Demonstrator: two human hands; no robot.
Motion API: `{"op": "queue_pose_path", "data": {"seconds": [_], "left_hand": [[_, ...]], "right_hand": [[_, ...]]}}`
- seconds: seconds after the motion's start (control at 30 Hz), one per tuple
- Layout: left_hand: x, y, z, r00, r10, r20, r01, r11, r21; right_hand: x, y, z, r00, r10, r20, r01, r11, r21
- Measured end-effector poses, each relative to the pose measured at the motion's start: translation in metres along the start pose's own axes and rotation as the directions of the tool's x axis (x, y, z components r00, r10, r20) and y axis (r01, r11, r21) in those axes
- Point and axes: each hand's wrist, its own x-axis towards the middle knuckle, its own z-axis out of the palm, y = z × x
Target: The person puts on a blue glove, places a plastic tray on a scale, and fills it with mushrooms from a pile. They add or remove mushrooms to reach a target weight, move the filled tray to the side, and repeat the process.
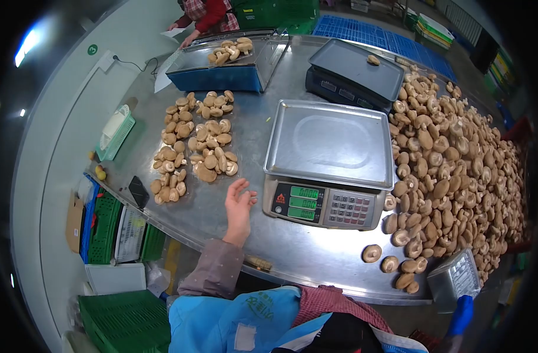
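1. Left hand [239,207] reaches out from a grey-brown sleeve over the steel table [222,229]. Fingers are loosely spread and slightly curled, with nothing in their grasp. Contact with the tabletop: cannot tell
2. Right hand: outside the frame
3. The left hand lies between the portioned mushrooms [211,160] and the digital scale [328,170]. Its fingertips are just short of the nearest portion, and the scale's front panel is just beside it on the right
4. The portioned mushrooms sit in several small separate clusters, in 2 rough columns, on the table left of the scale
5. The scale's steel pan [331,141] shows bare metal. The green display [304,203] is lit in 3 rows, digits too small to read; the keypad [348,209] is to its right
6. A loose mushroom heap [457,165] covers the table right of the scale and presses against its right side, with a few strays near the front edge
7. A dark second scale [354,76] stands behind, with 1 mushroom [373,59] on its pan
8. A blue-bodied scale [222,76] further back carries a handful of mushrooms; a co-worker's red sleeve [213,15] is beyond it
9. A black phone [138,191] and a green basket [116,134] lie at the table's left edge
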Motion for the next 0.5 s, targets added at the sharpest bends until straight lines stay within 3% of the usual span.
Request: {"op": "queue_pose_path", "data": {"seconds": [0.1, 0.17, 0.27, 0.4, 0.47, 0.5], "left_hand": [[-0.011, 0.001, 0.023, 0.995, -0.032, 0.090, 0.030, 0.999, 0.022], [-0.017, 0.000, 0.033, 0.991, -0.046, 0.125, 0.041, 0.998, 0.037], [-0.023, -0.002, 0.044, 0.978, -0.086, 0.189, 0.076, 0.995, 0.064], [-0.031, -0.011, 0.054, 0.960, -0.140, 0.241, 0.129, 0.990, 0.058], [-0.034, -0.016, 0.056, 0.954, -0.139, 0.267, 0.129, 0.990, 0.054], [-0.036, -0.018, 0.057, 0.948, -0.137, 0.289, 0.128, 0.991, 0.051]], "right_hand": [[0.006, -0.023, -0.005, 1.000, 0.008, -0.014, -0.009, 0.999, -0.051], [0.013, -0.052, -0.021, 0.979, -0.199, 0.042, 0.203, 0.969, -0.142], [0.014, -0.066, -0.026, 0.971, -0.233, 0.060, 0.240, 0.955, -0.175], [0.008, -0.011, -0.005, 0.991, -0.133, 0.018, 0.134, 0.986, -0.099], [0.010, -0.001, -0.004, 0.998, -0.020, 0.057, 0.015, 0.996, 0.093], [0.010, -0.002, -0.003, 0.998, -0.021, 0.057, 0.015, 0.996, 0.093]]}}
